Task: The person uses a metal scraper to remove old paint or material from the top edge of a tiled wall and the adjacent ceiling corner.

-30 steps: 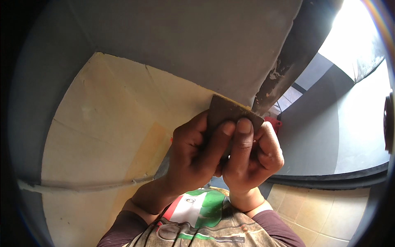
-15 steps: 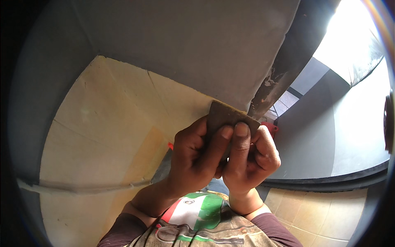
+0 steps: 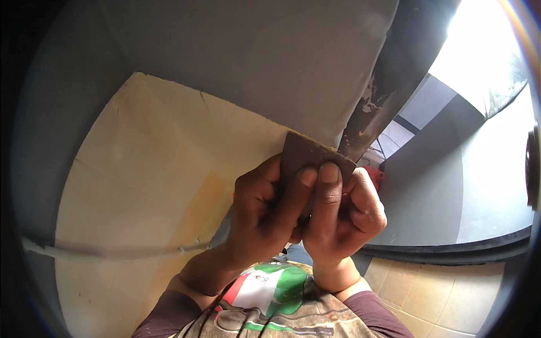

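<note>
A small, flat, dark brown piece that looks like sandpaper (image 3: 304,152) is held up in front of me by both hands. My left hand (image 3: 259,205) grips its left side, thumb flat on the near face and fingers bent behind. On the right side my right hand (image 3: 344,214) pinches it the same way, the two thumbtips nearly meeting. A thin yellowish line runs along the piece's upper edge. The hands hide its lower part, and its far face is out of sight.
Grey wall (image 3: 253,50) rises ahead, above a cream surface (image 3: 135,169) on the left. A dark, chipped post or frame (image 3: 389,79) stands beside a bright opening on the right. Something red (image 3: 375,176) shows behind my right hand. Cream tiles (image 3: 439,290) lie at lower right.
The view has shifted slightly. Both hands keep the same grip on the sandpaper, which sits a touch higher in the picture.
</note>
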`<state>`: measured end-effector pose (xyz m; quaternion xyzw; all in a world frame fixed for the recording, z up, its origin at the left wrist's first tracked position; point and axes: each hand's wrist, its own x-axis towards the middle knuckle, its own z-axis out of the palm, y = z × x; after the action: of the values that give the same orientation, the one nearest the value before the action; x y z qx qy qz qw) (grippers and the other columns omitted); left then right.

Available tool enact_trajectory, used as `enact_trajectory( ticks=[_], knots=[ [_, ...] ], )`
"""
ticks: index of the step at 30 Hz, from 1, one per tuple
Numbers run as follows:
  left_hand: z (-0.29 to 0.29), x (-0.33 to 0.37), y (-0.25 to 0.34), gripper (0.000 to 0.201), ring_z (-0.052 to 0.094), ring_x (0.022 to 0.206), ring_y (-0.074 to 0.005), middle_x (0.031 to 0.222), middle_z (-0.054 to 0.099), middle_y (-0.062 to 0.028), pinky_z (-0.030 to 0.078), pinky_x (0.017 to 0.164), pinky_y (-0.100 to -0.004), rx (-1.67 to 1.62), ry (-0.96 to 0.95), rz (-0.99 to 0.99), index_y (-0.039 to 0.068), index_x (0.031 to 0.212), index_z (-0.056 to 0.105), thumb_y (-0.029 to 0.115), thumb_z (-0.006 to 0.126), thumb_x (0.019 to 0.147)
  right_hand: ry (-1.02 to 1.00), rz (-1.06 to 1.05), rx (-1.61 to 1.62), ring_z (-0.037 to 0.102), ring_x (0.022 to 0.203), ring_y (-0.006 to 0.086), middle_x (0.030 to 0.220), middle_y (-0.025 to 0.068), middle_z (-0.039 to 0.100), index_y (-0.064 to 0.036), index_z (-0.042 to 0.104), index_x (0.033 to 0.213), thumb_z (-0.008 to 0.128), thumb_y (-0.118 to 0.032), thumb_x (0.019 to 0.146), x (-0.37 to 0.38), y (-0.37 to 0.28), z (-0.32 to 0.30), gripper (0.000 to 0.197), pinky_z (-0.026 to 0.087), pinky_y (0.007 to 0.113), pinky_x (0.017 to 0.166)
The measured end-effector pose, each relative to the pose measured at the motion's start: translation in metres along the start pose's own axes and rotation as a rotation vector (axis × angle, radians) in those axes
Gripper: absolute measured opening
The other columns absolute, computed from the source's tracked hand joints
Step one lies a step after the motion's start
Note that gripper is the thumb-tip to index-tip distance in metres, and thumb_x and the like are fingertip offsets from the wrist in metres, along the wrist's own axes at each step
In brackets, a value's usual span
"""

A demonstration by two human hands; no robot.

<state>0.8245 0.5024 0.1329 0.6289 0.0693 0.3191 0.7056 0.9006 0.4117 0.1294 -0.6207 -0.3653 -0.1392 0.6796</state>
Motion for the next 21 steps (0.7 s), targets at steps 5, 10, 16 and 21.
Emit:
enact_trajectory(
  ticks=[5, 10, 16, 21],
  knots=[
    [-0.001, -0.002, 0.004, 0.018, 0.054, 0.052, -0.0009, 0.07, 0.065, 0.0019, 0.039, 0.043, -0.0209, -0.025, -0.005, -0.035, 0.003, 0.112, 0.067, 0.019, 0.059, 0.111, 0.02, -0.06, 0.061, 0.042, 0.056, 0.0081, 0.067, 0.003, 0.05, 0.004, 0.066, 0.084, 0.069, 0.003, 0.097, -0.001, 0.006, 0.003, 0.013, 0.034, 0.026, 0.048],
    [-0.009, -0.004, 0.002, 0.018, 0.053, 0.051, -0.0005, 0.069, 0.064, 0.0025, 0.038, 0.043, -0.0209, -0.023, -0.019, -0.041, 0.003, 0.113, 0.067, 0.019, 0.06, 0.111, 0.001, -0.06, 0.026, 0.046, 0.056, 0.0077, 0.067, 0.0035, 0.053, 0.0048, 0.069, 0.088, 0.069, 0.004, 0.097, -0.002, 0.003, 0.007, 0.009, 0.036, 0.026, 0.049],
    [-0.009, -0.004, 0.005, 0.018, 0.052, 0.051, -0.0003, 0.066, 0.062, 0.0034, 0.037, 0.043, -0.0206, -0.047, -0.029, -0.055, 0.002, 0.114, 0.068, 0.018, 0.059, 0.111, 0.0, -0.074, 0.054, 0.052, 0.056, 0.0049, 0.067, 0.0028, 0.058, 0.0048, 0.071, 0.091, 0.068, 0.004, 0.099, -0.002, 0.005, 0.008, 0.008, 0.039, 0.024, 0.049],
    [-0.007, -0.002, 0.008, 0.018, 0.051, 0.05, 0.0008, 0.065, 0.061, 0.0041, 0.035, 0.043, -0.0204, -0.06, -0.04, -0.046, 0.002, 0.113, 0.068, 0.018, 0.06, 0.111, -0.012, -0.024, 0.098, 0.054, 0.056, 0.0032, 0.07, 0.0025, 0.062, 0.0047, 0.072, 0.093, 0.067, 0.003, 0.1, -0.001, 0.001, 0.005, 0.009, 0.04, 0.023, 0.049]
  ],
)
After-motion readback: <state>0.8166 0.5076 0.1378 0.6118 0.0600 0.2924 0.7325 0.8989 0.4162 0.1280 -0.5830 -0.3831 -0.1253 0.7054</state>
